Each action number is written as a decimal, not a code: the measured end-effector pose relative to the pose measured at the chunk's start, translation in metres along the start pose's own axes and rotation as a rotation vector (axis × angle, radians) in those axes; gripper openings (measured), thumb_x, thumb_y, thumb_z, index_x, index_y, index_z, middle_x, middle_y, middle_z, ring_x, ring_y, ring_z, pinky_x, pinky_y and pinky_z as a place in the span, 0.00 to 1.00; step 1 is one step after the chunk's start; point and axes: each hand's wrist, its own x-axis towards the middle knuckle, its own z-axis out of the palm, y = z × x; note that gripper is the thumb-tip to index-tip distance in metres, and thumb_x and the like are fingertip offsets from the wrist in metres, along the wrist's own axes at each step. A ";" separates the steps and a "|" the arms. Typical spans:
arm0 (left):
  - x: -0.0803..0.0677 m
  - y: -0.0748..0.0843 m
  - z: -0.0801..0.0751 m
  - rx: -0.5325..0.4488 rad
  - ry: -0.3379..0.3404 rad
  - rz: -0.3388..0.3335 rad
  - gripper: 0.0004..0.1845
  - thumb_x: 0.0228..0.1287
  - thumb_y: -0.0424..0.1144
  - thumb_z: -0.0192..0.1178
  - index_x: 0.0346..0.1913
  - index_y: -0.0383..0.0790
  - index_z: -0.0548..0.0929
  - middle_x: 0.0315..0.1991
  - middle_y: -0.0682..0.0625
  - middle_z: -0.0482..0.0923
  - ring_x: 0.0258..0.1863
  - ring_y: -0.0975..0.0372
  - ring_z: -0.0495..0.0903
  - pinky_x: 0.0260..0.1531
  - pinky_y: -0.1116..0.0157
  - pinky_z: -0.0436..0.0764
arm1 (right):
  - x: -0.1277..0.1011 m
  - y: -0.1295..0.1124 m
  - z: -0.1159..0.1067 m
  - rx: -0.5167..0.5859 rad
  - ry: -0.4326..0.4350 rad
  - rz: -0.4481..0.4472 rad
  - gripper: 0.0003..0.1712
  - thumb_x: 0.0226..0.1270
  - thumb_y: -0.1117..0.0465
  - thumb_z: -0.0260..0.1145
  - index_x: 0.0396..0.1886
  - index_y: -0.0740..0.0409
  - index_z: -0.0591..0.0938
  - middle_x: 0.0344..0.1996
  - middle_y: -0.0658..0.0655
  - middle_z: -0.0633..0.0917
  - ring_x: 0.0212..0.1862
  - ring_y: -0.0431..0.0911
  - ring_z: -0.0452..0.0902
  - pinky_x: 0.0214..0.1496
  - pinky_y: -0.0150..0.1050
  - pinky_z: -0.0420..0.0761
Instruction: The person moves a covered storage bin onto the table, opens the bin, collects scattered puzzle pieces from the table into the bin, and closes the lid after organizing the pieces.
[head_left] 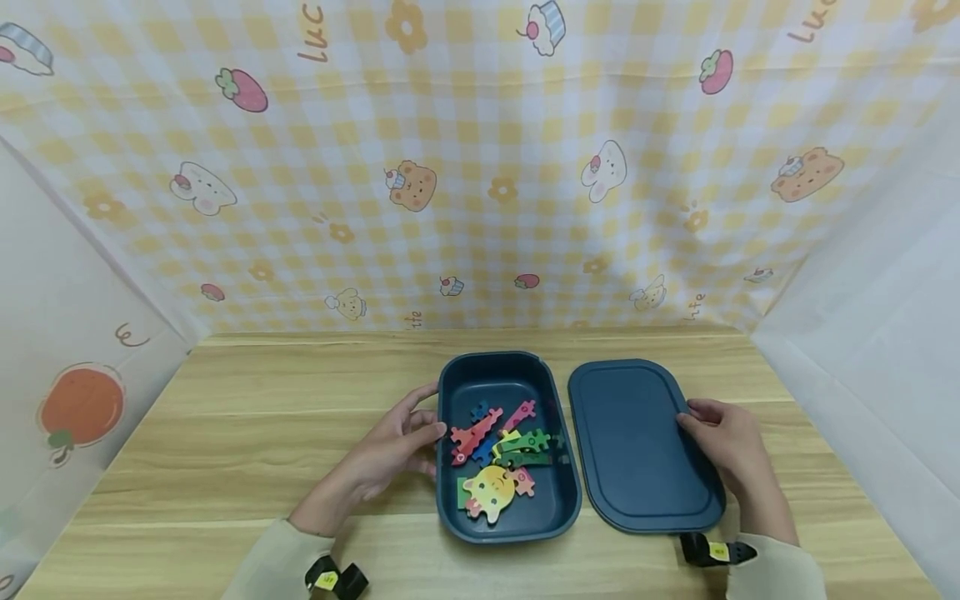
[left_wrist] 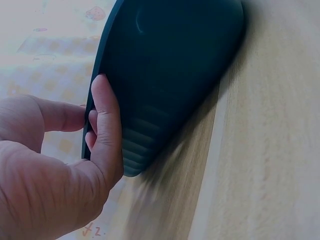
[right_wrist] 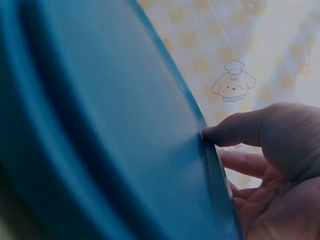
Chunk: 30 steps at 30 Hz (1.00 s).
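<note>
A dark blue rectangular box (head_left: 509, 533) with rounded corners stands on the table in the head view, holding several colourful jigsaw puzzle pieces (head_left: 525, 442). Among them is a yellow animal-head piece (head_left: 491, 492). My left hand (head_left: 393, 446) holds the box by its left side, and the left wrist view shows fingers at the edge of the box's outer wall (left_wrist: 170, 75). To the right is the matching flat lid (head_left: 637, 442). My right hand (head_left: 723, 437) pinches the lid's right edge, thumb on the upper face; its other fingers are partly hidden behind the edge.
The light wood-grain table (head_left: 262, 417) extends on both sides of the box. A yellow checked cloth (head_left: 480, 233) hangs at the back. White cloth panels close off the left (head_left: 67, 292) and right (head_left: 877, 333) sides. Straps with black devices sit on both wrists.
</note>
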 end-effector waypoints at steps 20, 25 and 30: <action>-0.001 0.000 0.001 0.011 0.010 -0.002 0.39 0.81 0.37 0.57 0.85 0.50 0.51 0.64 0.35 0.76 0.49 0.56 0.83 0.38 0.65 0.89 | -0.005 0.012 -0.009 0.346 -0.293 -0.079 0.47 0.83 0.57 0.62 0.88 0.58 0.46 0.56 0.64 0.89 0.42 0.44 0.92 0.41 0.46 0.92; -0.001 0.000 0.000 0.015 0.006 0.000 0.39 0.81 0.38 0.58 0.85 0.50 0.51 0.64 0.35 0.76 0.49 0.55 0.83 0.38 0.65 0.89 | -0.004 0.014 -0.011 0.395 -0.285 -0.083 0.48 0.82 0.57 0.63 0.88 0.57 0.44 0.54 0.55 0.90 0.42 0.43 0.92 0.43 0.46 0.93; 0.000 0.000 0.000 0.018 0.001 0.003 0.39 0.81 0.38 0.58 0.85 0.50 0.51 0.64 0.35 0.76 0.49 0.55 0.83 0.39 0.64 0.89 | -0.002 0.016 -0.014 0.421 -0.268 -0.089 0.50 0.82 0.55 0.63 0.88 0.57 0.43 0.49 0.41 0.89 0.44 0.38 0.90 0.45 0.42 0.92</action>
